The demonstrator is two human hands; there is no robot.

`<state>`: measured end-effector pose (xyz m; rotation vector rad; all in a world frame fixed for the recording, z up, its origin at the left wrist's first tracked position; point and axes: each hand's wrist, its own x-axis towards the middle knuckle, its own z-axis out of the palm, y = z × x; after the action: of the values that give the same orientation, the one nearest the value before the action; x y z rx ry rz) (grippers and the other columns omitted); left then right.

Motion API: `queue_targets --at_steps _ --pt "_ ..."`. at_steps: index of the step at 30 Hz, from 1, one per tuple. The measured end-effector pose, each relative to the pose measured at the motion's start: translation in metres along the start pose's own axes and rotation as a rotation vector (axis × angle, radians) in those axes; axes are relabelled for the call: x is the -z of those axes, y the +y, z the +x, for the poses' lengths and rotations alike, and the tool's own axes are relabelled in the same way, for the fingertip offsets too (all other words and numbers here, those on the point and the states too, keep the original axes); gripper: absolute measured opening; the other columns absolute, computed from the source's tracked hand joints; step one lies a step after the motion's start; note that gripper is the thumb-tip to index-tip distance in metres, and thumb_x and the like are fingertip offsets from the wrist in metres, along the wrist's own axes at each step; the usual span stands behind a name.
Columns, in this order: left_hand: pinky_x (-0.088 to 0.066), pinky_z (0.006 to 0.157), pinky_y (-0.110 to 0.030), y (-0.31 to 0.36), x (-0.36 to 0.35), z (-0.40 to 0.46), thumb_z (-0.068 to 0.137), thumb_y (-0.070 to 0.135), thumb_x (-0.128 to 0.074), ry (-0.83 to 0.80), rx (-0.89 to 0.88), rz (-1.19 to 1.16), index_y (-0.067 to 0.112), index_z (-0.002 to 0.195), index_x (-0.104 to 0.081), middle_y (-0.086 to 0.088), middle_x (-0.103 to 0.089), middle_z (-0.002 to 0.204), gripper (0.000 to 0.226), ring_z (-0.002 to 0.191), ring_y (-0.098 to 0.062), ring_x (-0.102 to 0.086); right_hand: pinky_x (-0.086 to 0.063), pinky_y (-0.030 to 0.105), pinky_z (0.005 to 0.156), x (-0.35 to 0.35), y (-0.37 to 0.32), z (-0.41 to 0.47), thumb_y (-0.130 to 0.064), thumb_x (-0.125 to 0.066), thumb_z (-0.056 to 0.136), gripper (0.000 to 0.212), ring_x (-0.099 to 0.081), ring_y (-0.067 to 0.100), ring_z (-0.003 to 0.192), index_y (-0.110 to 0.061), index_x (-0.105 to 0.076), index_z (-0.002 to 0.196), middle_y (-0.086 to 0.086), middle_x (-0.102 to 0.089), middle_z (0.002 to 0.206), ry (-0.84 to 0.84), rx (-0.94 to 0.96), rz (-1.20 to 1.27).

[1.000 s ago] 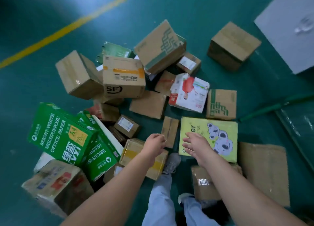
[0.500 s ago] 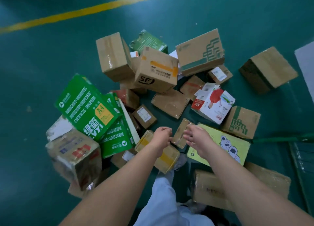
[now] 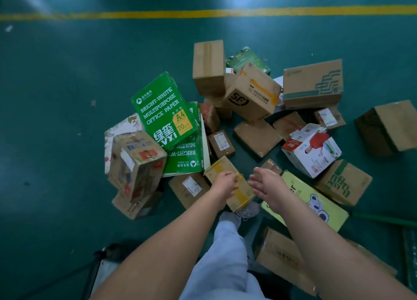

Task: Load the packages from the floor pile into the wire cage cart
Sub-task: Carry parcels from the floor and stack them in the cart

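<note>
The pile of packages lies on the green floor ahead of me. My left hand hovers with curled fingers over a small brown box with yellow tape; I see no grip on it. My right hand is spread with relaxed fingers just right of that box, beside a flat yellow-green box with koalas. Around them lie a green office-paper box, an SF carton and a white box with a red figure. A green bar and mesh show at the right edge.
My leg in light trousers and my shoe stand at the pile's near edge. A brown carton lies by my right arm and another sits apart at the right. A yellow line crosses the floor beyond.
The view has swung, so the pile now sits further right and the yellow line runs level. My right hand has moved off the koala box toward the taped box; my left hand stays over it.
</note>
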<state>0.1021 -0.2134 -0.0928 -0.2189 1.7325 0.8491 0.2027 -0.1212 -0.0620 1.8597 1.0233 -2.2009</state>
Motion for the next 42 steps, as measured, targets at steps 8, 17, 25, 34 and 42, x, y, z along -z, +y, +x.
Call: queue_targets --at_steps 8,17,25,34,42 --pt "-0.048 0.086 -0.032 -0.075 0.044 -0.088 0.106 0.024 -0.048 -0.001 -0.038 -0.154 0.017 0.12 -0.057 -0.004 -0.061 0.114 0.018 0.095 -0.017 -0.06 -0.052 0.039 0.101 -0.033 0.057 -0.088 -0.029 -0.052 0.107 0.031 -0.065 0.025 0.114 -0.011 -0.056 0.132 0.006 -0.066 0.12 -0.019 0.073 -0.06" --pt "-0.045 0.069 -0.026 -0.122 0.136 -0.141 0.103 0.023 -0.049 0.084 -0.081 -0.393 0.021 0.108 -0.056 0.001 -0.059 0.091 0.009 0.073 -0.013 -0.053 -0.054 0.04 0.1 -0.135 0.104 -0.139 -0.029 -0.053 0.105 0.026 -0.066 0.024 0.111 -0.016 -0.06 0.128 0.006 -0.068 0.121 -0.102 0.078 -0.276" --pt "-0.046 0.071 -0.028 -0.161 0.248 -0.132 0.104 0.021 -0.048 0.177 -0.046 -0.573 0.019 0.096 -0.058 -0.002 -0.061 0.1 0.013 0.08 -0.016 -0.056 -0.056 0.032 0.082 -0.244 0.132 -0.138 -0.031 -0.052 0.106 0.029 -0.067 0.021 0.105 -0.018 -0.06 0.13 0.003 -0.069 0.121 -0.174 0.057 -0.513" --pt "-0.05 0.085 -0.032 -0.183 0.422 -0.035 0.106 0.026 -0.052 0.292 0.088 -0.793 0.021 0.104 -0.057 -0.002 -0.064 0.11 0.008 0.094 -0.017 -0.061 -0.055 0.03 0.082 -0.382 0.138 -0.065 -0.031 -0.05 0.106 0.029 -0.064 0.02 0.103 -0.017 -0.057 0.13 0.004 -0.066 0.119 -0.162 -0.049 -0.68" --pt "-0.053 0.086 -0.03 -0.183 0.52 0.095 0.105 0.031 -0.054 0.259 0.257 -0.8 0.023 0.106 -0.057 -0.003 -0.064 0.12 0.008 0.103 -0.018 -0.061 -0.051 0.039 0.09 -0.498 0.123 0.064 -0.028 -0.052 0.104 0.025 -0.063 0.02 0.093 -0.016 -0.063 0.123 0.006 -0.068 0.112 -0.102 -0.018 -0.839"
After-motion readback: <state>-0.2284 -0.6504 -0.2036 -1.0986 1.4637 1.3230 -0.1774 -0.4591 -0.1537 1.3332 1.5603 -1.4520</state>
